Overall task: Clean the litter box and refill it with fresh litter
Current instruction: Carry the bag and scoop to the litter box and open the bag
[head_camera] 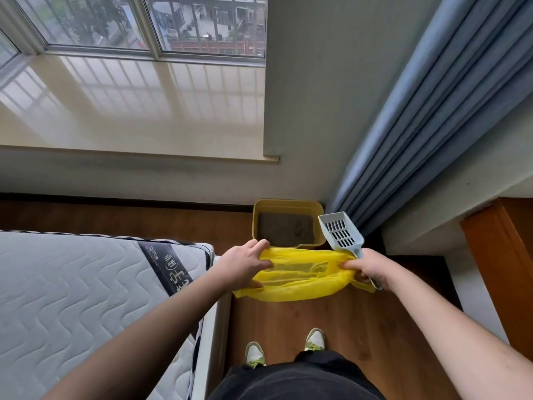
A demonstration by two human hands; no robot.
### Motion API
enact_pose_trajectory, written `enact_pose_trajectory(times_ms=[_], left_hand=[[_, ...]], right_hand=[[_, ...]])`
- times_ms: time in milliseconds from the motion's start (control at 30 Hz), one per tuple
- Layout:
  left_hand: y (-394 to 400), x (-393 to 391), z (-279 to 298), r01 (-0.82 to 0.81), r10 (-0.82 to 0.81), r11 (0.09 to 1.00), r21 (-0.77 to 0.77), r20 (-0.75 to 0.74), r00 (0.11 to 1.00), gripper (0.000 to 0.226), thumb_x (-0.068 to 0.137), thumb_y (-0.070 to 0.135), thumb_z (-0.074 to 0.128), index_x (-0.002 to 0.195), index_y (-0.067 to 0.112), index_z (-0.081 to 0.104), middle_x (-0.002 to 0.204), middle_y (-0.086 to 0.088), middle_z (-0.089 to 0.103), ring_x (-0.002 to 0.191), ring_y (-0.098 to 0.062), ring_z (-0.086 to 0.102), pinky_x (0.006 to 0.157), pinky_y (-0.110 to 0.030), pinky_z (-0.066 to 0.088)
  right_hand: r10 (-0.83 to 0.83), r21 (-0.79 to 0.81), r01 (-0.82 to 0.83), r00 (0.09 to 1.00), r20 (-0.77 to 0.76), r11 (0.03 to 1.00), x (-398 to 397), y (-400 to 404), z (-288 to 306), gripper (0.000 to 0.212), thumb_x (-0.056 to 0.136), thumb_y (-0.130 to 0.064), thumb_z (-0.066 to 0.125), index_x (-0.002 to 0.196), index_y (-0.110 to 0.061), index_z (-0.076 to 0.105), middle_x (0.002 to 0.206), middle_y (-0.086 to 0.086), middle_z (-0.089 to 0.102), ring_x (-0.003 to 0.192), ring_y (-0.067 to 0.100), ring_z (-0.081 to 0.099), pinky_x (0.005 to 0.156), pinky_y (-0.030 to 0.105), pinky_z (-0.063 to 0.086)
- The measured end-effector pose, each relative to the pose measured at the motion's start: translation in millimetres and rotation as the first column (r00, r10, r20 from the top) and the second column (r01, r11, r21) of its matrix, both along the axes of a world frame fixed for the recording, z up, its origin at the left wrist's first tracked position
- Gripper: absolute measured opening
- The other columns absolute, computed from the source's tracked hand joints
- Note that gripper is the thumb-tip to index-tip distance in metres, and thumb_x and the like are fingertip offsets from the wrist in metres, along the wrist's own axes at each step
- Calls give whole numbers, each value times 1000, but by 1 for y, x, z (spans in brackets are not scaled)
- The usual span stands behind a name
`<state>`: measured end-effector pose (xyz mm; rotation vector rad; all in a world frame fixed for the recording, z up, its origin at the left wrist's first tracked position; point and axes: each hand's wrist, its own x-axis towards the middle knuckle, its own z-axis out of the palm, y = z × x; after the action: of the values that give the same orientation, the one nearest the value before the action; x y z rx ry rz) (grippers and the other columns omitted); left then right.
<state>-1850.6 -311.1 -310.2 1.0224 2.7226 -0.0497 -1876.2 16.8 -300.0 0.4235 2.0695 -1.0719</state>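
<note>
Two hands on one thin yellow plastic bag [300, 277], spreading its mouth. Left hand [245, 268] has fingers curled over the bag's left rim; right hand [372, 268] pinches the right rim while also gripping the handle of the pale grey slotted plastic scoop [340, 230]. Yellow rectangular plastic litter box [288, 204], grey litter inside, sits on the wooden floor [317, 316] in the corner by the blue curtain [432, 125]. My read: open the mouth wide and hold it close over the box before scooping.
</note>
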Motion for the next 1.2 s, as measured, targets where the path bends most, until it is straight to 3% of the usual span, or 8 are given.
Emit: enact_pose_trajectory(times_ms=[167, 300, 433, 533, 633, 800, 933, 1200], left_hand=[[-8, 0, 2, -103, 112, 990, -92, 98, 989, 88, 71, 55, 77, 142, 18, 40, 148, -1, 29, 119, -20, 45, 85, -35, 53], [-12, -1, 2, -116, 142, 983, -145, 187, 972, 85, 71, 43, 81, 139, 13, 40, 152, -4, 24, 105, -23, 57, 76, -35, 55], [-14, -3, 5, -115, 149, 980, -163, 216, 965, 81, 72, 38, 81, 137, 10, 41, 154, -7, 22, 91, -25, 63, 69, -35, 55], [-11, -4, 8, -124, 156, 980, -158, 208, 966, 76, 72, 39, 80, 132, 10, 44, 154, -7, 23, 89, -27, 64, 68, -38, 55], [-8, -5, 12, -138, 160, 984, -116, 214, 964, 77, 73, 40, 79, 134, 9, 43, 152, -6, 24, 91, -28, 65, 66, -36, 52], [-10, -7, 16, -184, 186, 982, -27, 198, 962, 108, 56, 67, 81, 139, 11, 38, 146, 0, 28, 98, -26, 63, 70, -37, 52], [-12, -3, 14, -196, 197, 980, -20, 182, 963, 119, 47, 78, 76, 137, 11, 39, 147, 0, 27, 104, -26, 61, 75, -39, 54], [-9, 3, 15, -202, 211, 976, -79, 126, 969, 84, 74, 58, 74, 137, 14, 39, 134, -6, 44, 92, -25, 64, 72, -35, 54]], right_hand=[[-123, -99, 106, 974, -191, 989, 10, -21, 9, 20, 80, -25, 77, 93, -19, 62, 62, -10, 60, 47, 1, 51, 44, 15, 39], [-275, -10, 321, 793, -543, 947, 19, -32, 6, 34, 81, -45, 70, 93, -13, 71, 68, -6, 64, 58, 9, 55, 60, 25, 44], [7, 54, 38, 748, -663, 998, 29, -60, 23, 13, 80, -20, 76, 93, -18, 78, 103, 0, 72, 100, 15, 65, 86, 16, 46], [360, 305, -228, 787, -502, 925, 30, -76, 18, 54, 81, -33, 70, 132, -22, 57, 144, 2, 47, 138, 22, 36, 113, 41, 28], [553, 488, -418, 816, -169, 766, 32, -78, 2, 52, 90, -39, 50, 141, -31, 46, 159, -8, 18, 148, 19, 9, 117, 50, 12], [384, 463, -270, 908, -170, 844, 38, -67, -3, 23, 82, -27, 49, 100, -19, 62, 113, 6, 65, 109, 31, 60, 87, 36, 49], [338, 455, -206, 913, -230, 866, 42, -60, -4, 18, 85, -27, 55, 98, -17, 63, 103, 6, 69, 98, 29, 64, 77, 34, 52], [427, 518, -260, 874, -233, 815, 42, -55, 7, 29, 74, -41, 74, 90, -24, 57, 95, -1, 65, 94, 24, 63, 72, 32, 50]])
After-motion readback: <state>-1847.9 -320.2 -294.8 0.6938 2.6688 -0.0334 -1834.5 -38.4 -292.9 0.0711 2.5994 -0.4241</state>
